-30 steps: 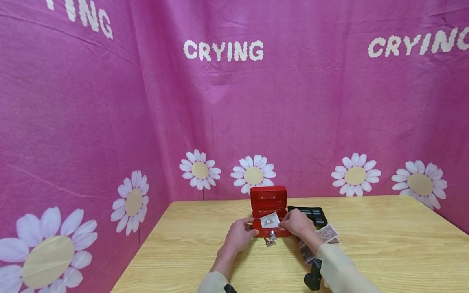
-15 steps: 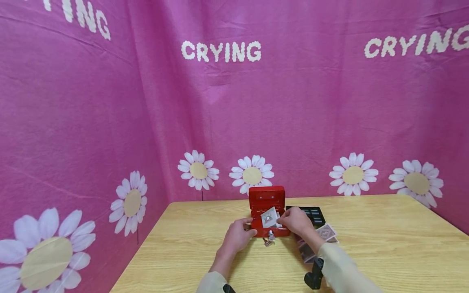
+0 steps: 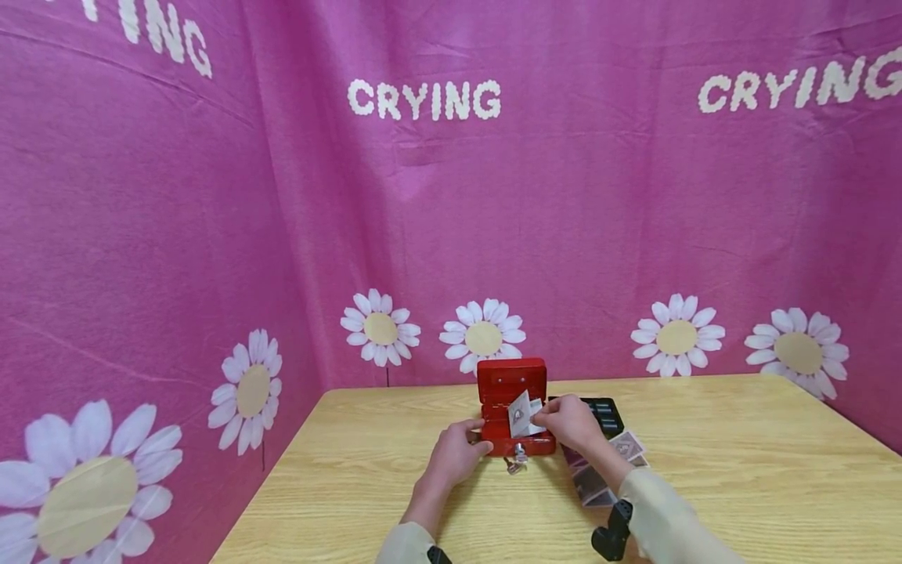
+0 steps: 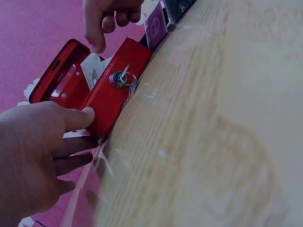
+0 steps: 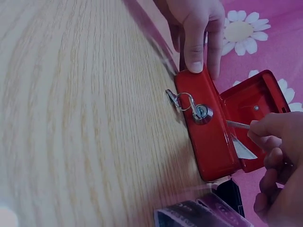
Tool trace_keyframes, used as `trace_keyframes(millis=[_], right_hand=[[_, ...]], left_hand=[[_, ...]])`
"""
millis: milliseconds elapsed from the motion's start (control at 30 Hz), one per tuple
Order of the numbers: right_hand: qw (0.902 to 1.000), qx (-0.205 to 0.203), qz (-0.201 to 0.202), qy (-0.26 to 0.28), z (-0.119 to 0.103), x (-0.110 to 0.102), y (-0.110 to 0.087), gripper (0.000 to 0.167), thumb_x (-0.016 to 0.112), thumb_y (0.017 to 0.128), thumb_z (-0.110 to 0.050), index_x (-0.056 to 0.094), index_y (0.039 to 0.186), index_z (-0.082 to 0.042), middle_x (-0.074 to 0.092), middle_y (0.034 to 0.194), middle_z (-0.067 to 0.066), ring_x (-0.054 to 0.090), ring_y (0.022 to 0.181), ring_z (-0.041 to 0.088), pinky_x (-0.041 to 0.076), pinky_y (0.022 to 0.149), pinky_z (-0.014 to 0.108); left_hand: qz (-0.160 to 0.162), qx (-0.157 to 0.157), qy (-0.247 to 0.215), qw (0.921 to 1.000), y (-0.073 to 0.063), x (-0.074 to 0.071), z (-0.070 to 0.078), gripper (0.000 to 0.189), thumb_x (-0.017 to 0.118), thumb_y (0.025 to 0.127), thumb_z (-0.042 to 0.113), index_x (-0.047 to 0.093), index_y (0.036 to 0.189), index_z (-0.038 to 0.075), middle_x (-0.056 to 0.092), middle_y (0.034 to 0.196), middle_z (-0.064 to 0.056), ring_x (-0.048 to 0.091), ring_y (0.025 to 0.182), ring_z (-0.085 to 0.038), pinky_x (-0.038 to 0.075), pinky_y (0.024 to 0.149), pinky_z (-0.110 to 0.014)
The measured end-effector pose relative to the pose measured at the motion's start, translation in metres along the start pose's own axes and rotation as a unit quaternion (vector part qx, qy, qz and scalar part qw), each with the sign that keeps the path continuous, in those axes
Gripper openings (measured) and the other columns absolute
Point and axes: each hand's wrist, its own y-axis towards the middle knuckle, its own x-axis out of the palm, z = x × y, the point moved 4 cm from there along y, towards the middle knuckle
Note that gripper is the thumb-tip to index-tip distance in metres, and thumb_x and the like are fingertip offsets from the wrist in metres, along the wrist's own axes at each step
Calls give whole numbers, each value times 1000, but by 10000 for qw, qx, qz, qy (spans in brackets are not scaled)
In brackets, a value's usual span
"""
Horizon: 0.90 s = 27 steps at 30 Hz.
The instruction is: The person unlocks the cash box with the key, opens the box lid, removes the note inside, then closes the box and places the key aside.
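A red cash box (image 3: 521, 446) stands on the table with its lid (image 3: 512, 380) up and keys (image 5: 182, 100) in its front lock. My left hand (image 3: 456, 454) holds the box's left end, thumb on the front and fingers along the side. My right hand (image 3: 569, 423) pinches the edge of a white printed slip of paper (image 3: 519, 413) above the open box. In the head view the slip is tilted up, its grey picture facing left. A second white paper part (image 5: 245, 149) shows below the pinched edge; whether it belongs to the same slip I cannot tell.
Right of the box lies a black compartment tray (image 3: 607, 415). Several printed notes (image 3: 627, 446) lie in front of it, partly under my right forearm. A pink curtain (image 3: 599, 196) with daisies hangs behind the wooden table (image 3: 338, 470).
The slip, nearly flat in the box one second ago, has been tilted upright by my right hand and shifted slightly right. My left hand has stayed on the box.
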Motion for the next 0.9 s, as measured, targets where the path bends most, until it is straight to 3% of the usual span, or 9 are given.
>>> trace_keyframes(millis=[200, 433, 900], right_hand=[[9999, -30, 9, 163, -6, -5, -3, 19, 72, 84, -20, 75, 81, -1, 64, 69, 6, 49, 64, 12, 38, 56, 25], [9993, -225, 68, 291, -12, -18, -11, 18, 73, 84, -21, 76, 84, -3, 70, 78, 6, 54, 70, 14, 43, 60, 27], [9989, -94, -43, 451, -12, -35, -23, 22, 72, 86, -26, 74, 86, -4, 64, 78, 0, 47, 71, 14, 38, 59, 27]], left_hand=[[36, 48, 36, 10000, 1, -1, -1, 43, 69, 92, 10, 61, 133, 0, 71, 116, -14, 67, 97, -20, 55, 90, -43], [6, -12, 57, 10000, 0, 0, 0, 45, 70, 92, 11, 60, 134, 1, 71, 115, -13, 66, 97, -19, 55, 91, -43], [46, -31, 22, 10000, 0, 1, 0, 45, 70, 91, 11, 61, 134, 1, 72, 115, -12, 66, 98, -20, 54, 92, -43]])
